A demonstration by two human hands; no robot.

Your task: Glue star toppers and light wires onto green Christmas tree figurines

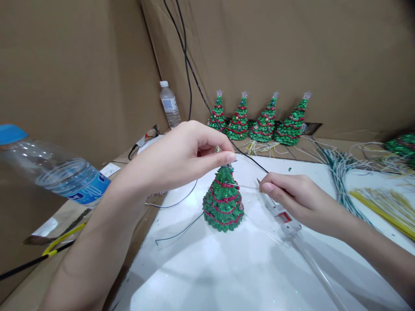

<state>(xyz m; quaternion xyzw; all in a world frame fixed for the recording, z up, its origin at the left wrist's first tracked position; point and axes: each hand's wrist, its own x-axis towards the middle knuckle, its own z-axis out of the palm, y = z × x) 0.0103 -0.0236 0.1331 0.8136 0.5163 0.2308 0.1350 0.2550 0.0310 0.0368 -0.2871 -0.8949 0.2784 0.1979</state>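
Observation:
A small green Christmas tree (223, 205) with red garlands stands upright on the white board (194, 276). My left hand (202, 151) is closed around its top, thumb and index finger pressed together. A bit of the treetop shows between those fingers; what the fingertips cover is hidden. Between the fingers of my right hand (292, 194) is a thin pale wire (244, 186), which runs across to the upper part of the tree. Beneath the right hand lies a white glue gun (287, 220) with a clear glue stick (320, 270) behind it. A green wire (180, 234) trails from the tree's base.
Several finished trees (238, 123) line the back cardboard edge, wires spread before them. Bundles of green-white wires (340, 177) and yellow wires (382, 214) lie right. Water bottles stand left (65, 168) and back (170, 106). A black cable (202, 93) hangs across the middle.

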